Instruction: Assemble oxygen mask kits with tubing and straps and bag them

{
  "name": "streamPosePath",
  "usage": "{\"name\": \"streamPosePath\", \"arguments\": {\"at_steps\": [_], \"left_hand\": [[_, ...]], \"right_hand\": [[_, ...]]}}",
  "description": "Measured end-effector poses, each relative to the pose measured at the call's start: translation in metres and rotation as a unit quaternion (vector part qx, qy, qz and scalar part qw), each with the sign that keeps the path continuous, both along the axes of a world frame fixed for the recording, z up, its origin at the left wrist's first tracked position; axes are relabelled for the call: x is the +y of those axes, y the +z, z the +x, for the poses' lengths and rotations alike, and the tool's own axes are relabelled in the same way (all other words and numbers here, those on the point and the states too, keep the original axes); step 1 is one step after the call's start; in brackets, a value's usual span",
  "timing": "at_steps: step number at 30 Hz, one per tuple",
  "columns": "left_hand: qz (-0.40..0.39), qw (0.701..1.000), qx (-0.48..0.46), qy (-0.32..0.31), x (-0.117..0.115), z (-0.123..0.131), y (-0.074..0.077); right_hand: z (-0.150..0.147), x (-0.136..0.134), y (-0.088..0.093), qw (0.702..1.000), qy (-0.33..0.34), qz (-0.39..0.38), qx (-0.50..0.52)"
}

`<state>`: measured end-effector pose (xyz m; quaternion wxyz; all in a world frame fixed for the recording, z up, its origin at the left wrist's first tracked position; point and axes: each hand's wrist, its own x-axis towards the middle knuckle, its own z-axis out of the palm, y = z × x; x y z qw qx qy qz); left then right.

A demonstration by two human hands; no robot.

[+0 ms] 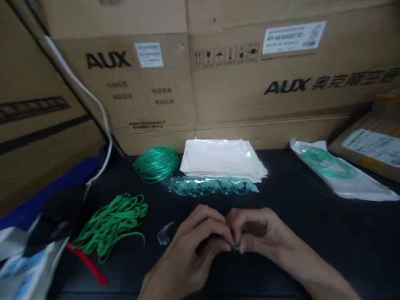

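Observation:
My left hand (pixel 193 250) and my right hand (pixel 259 233) meet fingertip to fingertip above the dark table. Both are closed in a pinch on a small dark greenish piece (pixel 235 247), mostly hidden by the fingers, so its kind cannot be made out. Behind them lies a row of clear green plastic masks (pixel 209 186), nested into one another on their sides. To the left is a tangled heap of green elastic cords (pixel 112 225). Beside my left hand rests a small transparent plastic piece (pixel 165 234).
A coil of green tubing (pixel 158 163) lies next to a stack of white plastic bags (pixel 218 156). At right are a packed bag with green tubing (pixel 340 166) and a carton (pixel 371 133). Large cardboard boxes (pixel 231 91) wall the back. A red strip (pixel 89 264) lies at left.

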<state>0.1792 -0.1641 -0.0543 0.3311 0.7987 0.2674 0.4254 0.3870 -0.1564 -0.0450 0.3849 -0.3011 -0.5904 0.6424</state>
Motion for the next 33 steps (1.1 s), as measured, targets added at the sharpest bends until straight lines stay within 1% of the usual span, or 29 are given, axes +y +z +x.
{"name": "streamPosePath", "arguments": {"at_steps": [2,3,4,5,6,7,9,10,11,13,14,15,16,18,21,23,25,26,28,31,33], "left_hand": [[-0.022,0.999,0.001,0.041,-0.003,0.006,-0.002],[-0.018,0.998,-0.004,0.061,-0.005,0.008,-0.004],[-0.023,0.995,-0.010,0.093,-0.006,0.011,-0.006],[-0.041,0.991,-0.015,0.126,-0.008,0.014,-0.009],[-0.066,0.986,-0.026,0.148,-0.010,0.016,-0.011],[-0.096,0.981,-0.041,0.166,-0.013,0.018,-0.011],[-0.142,0.973,-0.050,0.177,-0.019,0.019,-0.008],[-0.145,0.973,-0.036,0.177,-0.022,0.017,-0.004],[-0.131,0.975,-0.009,0.178,-0.025,0.012,0.002],[-0.060,0.975,0.079,0.199,-0.029,-0.006,0.016],[-0.014,0.967,0.125,0.223,-0.030,-0.020,0.023],[0.031,0.949,0.175,0.260,-0.031,-0.036,0.030],[0.066,0.919,0.243,0.305,-0.031,-0.053,0.035],[0.074,0.887,0.282,0.357,-0.027,-0.089,0.041],[0.068,0.854,0.332,0.396,-0.018,-0.133,0.038],[0.067,0.843,0.358,0.397,-0.010,-0.150,0.035],[0.075,0.837,0.374,0.393,-0.004,-0.159,0.040],[0.082,0.833,0.377,0.395,-0.002,-0.160,0.046],[0.106,0.823,0.371,0.418,0.001,-0.159,0.067],[0.163,0.794,0.330,0.485,0.002,-0.148,0.112],[0.207,0.779,0.294,0.513,0.004,-0.136,0.145]], "right_hand": [[-0.001,0.002,-0.005,0.997,-0.066,0.014,-0.043],[-0.002,0.003,-0.009,0.991,-0.122,0.032,-0.053],[-0.004,0.002,-0.014,0.982,-0.174,0.047,-0.062],[-0.007,0.001,-0.020,0.973,-0.212,0.063,-0.068],[-0.010,-0.002,-0.027,0.966,-0.233,0.081,-0.073],[-0.013,-0.006,-0.033,0.962,-0.242,0.103,-0.076],[-0.018,-0.015,-0.045,0.956,-0.220,0.158,-0.109],[-0.020,-0.018,-0.050,0.955,-0.205,0.175,-0.124],[-0.021,-0.021,-0.053,0.954,-0.198,0.182,-0.132],[-0.023,-0.025,-0.055,0.954,-0.200,0.174,-0.136],[-0.023,-0.027,-0.053,0.955,-0.211,0.160,-0.134],[-0.023,-0.028,-0.051,0.956,-0.222,0.142,-0.131],[-0.023,-0.030,-0.048,0.957,-0.231,0.122,-0.127],[-0.023,-0.032,-0.042,0.960,-0.238,0.088,-0.114],[-0.024,-0.034,-0.037,0.967,-0.231,0.062,-0.090],[-0.025,-0.035,-0.036,0.969,-0.228,0.054,-0.073],[-0.027,-0.035,-0.036,0.972,-0.224,0.048,-0.059],[-0.027,-0.035,-0.035,0.973,-0.220,0.048,-0.054],[-0.028,-0.035,-0.034,0.975,-0.210,0.050,-0.050],[-0.027,-0.035,-0.033,0.976,-0.206,0.052,-0.043],[-0.026,-0.035,-0.033,0.974,-0.215,0.055,-0.046]]}}
